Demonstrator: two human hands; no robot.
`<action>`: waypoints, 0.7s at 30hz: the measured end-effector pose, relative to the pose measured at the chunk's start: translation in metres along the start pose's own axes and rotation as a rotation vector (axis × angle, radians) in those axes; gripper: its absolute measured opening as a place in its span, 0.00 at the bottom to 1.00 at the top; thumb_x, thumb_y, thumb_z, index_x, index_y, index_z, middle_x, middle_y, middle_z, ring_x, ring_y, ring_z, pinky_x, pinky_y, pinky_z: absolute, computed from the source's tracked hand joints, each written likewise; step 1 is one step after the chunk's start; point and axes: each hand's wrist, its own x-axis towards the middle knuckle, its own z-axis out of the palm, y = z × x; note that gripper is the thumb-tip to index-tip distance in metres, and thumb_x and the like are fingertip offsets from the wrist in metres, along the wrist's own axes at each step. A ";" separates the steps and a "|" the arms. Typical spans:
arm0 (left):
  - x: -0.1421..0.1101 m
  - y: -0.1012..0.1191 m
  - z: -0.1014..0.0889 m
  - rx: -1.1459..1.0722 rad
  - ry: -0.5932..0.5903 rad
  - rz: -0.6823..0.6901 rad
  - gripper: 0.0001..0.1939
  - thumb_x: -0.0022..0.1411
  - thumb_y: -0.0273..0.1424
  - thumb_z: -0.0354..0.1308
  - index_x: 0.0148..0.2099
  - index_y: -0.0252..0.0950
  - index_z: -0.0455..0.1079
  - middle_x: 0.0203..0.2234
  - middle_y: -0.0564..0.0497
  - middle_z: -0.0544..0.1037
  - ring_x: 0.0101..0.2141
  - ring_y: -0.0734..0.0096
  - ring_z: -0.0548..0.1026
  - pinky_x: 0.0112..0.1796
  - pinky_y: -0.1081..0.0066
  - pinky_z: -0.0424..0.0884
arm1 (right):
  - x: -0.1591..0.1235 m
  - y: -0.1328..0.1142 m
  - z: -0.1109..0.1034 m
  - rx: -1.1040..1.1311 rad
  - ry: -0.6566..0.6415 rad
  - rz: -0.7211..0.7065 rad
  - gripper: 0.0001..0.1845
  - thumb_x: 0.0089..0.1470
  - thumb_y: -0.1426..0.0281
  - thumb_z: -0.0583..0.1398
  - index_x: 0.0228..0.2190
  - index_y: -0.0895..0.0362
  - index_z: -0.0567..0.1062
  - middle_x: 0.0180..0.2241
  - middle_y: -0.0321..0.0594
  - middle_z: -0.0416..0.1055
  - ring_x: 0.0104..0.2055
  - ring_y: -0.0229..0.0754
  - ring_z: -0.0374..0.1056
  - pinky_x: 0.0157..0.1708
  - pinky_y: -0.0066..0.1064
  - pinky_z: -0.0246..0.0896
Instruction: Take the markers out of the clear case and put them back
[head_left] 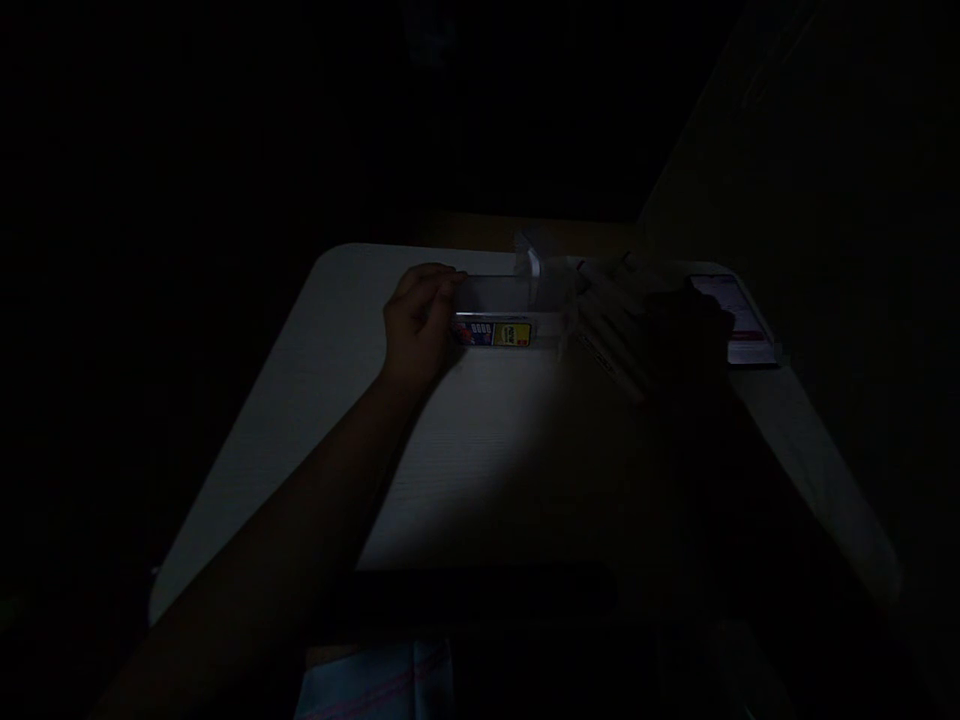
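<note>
My left hand [420, 325] grips the left end of a clear plastic box [491, 293], its fingers and thumb closed around that end. The box lies lengthwise on the table and carries a yellow, blue and red label [495, 334] on its near side. At its right end a clear flap or piece of wrap [534, 262] stands up. My right hand [688, 320] is in deep shadow at several slim, pen-like sticks [611, 350], which fan out toward the box and look blurred. Its fingers are too dark to make out.
The pale wood-grain table [300, 400] has rounded corners. A phone [739, 320] with a lit screen lies at its right edge, just beyond my right hand. Light blue cloth [375, 685] shows below the near edge. Everything around the table is nearly black.
</note>
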 end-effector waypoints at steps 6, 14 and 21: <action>0.001 0.001 -0.001 0.033 -0.004 -0.002 0.17 0.66 0.44 0.47 0.41 0.42 0.74 0.38 0.50 0.75 0.43 0.69 0.73 0.47 0.64 0.70 | -0.008 -0.032 0.007 0.208 -0.009 -0.430 0.21 0.61 0.67 0.48 0.51 0.58 0.71 0.52 0.52 0.69 0.54 0.53 0.63 0.50 0.44 0.53; 0.000 0.001 0.000 0.014 0.002 0.015 0.16 0.66 0.43 0.48 0.41 0.42 0.74 0.38 0.51 0.74 0.43 0.70 0.73 0.48 0.65 0.70 | -0.011 -0.048 0.009 0.169 -0.060 -0.517 0.20 0.59 0.73 0.48 0.50 0.58 0.72 0.55 0.51 0.67 0.55 0.52 0.62 0.49 0.44 0.52; 0.000 0.002 -0.001 0.020 0.009 -0.004 0.16 0.65 0.43 0.49 0.40 0.42 0.74 0.38 0.51 0.75 0.43 0.70 0.73 0.47 0.64 0.71 | -0.013 -0.048 0.009 0.156 -0.010 -0.490 0.19 0.60 0.71 0.47 0.46 0.59 0.73 0.51 0.50 0.70 0.52 0.51 0.63 0.49 0.42 0.51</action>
